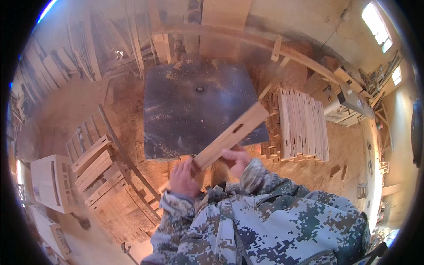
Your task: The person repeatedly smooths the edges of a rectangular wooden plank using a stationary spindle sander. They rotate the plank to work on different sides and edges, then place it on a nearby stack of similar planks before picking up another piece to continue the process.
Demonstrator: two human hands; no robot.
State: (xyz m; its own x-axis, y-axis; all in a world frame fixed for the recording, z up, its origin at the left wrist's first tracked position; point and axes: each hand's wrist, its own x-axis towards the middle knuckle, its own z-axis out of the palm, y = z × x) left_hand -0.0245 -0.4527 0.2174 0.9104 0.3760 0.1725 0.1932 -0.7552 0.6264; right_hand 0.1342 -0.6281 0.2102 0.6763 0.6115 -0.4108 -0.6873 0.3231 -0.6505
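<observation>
A pale wooden board [227, 135] with a dark oblong slot near its far end is held at a slant in front of me. My left hand [184, 178] grips its lower left end. Partway along the near edge, my right hand [236, 160] is closed around the board. Its far end reaches over the front right corner of a dark, flat machine table [194, 115], which has a small round spindle [199, 89] near its middle. Sawdust is scattered on the table top. I cannot tell whether the board touches it.
To the right stands a stack of slotted boards [302, 126]. Another pile of boards [117, 205] lies at the left beside a long bar [128, 152]. A white cabinet-like piece [46, 183] is farther left. Planks [90, 48] lean along the back wall, and sawdust covers the floor.
</observation>
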